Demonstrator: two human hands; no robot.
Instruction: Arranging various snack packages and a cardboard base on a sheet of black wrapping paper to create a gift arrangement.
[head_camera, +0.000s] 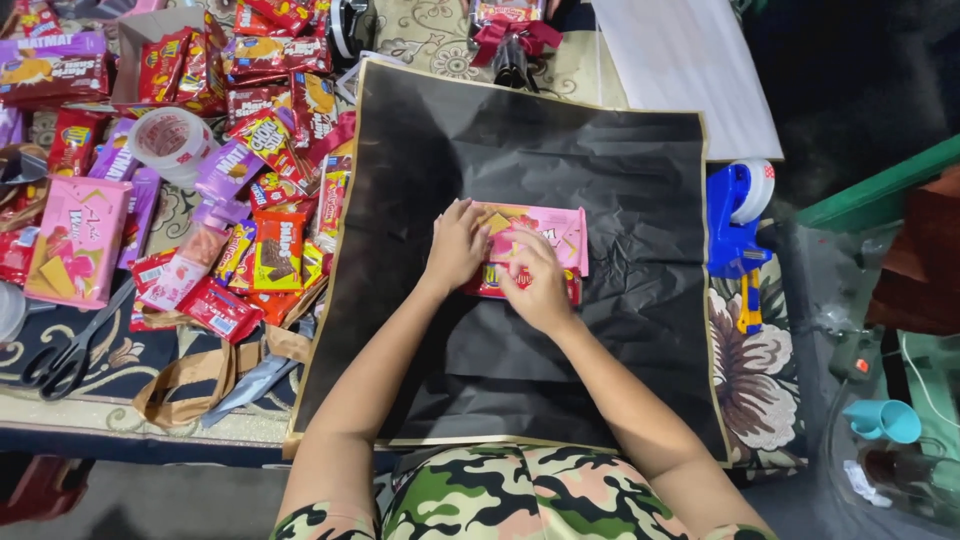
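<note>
Both hands flat, gripping nothing: left hand (455, 245) and right hand (537, 282) press pink pack (540, 228) stacked on red pack (487, 284) mid-frame; uneven pressure could skew stack, crease black paper (600, 170).

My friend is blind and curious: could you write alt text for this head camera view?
Seen from above, a person's left hand and right hand rest on a pink packet stacked on a red packet, in the middle of a black paper sheet. A heap of snack packets, scissors and a tape roll lie left; a blue tape dispenser lies right.
</note>
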